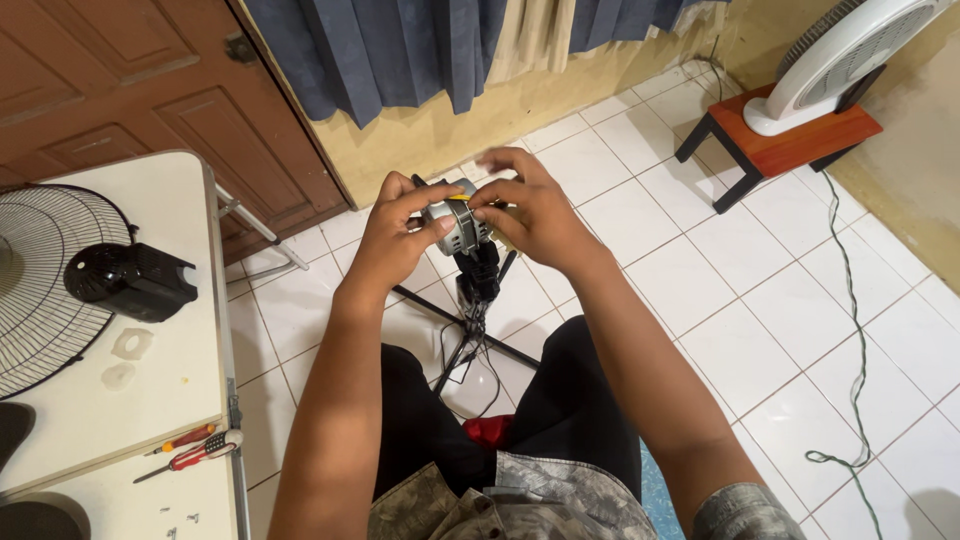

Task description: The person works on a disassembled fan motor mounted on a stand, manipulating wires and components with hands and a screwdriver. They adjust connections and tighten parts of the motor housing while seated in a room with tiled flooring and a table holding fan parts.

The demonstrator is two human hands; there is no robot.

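Both hands [470, 225] grip what looks like a fan motor [452, 226].

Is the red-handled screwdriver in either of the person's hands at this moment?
No: the red-handled screwdriver lies on the white table, while the left hand and right hand both grip the small fan motor.

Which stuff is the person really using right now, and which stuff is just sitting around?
In use:
- fan motor, held by left hand and right hand
- black stand beneath it

Sitting around:
- fan grille
- black fan housing
- red-handled screwdrivers
- white fan on wooden stool
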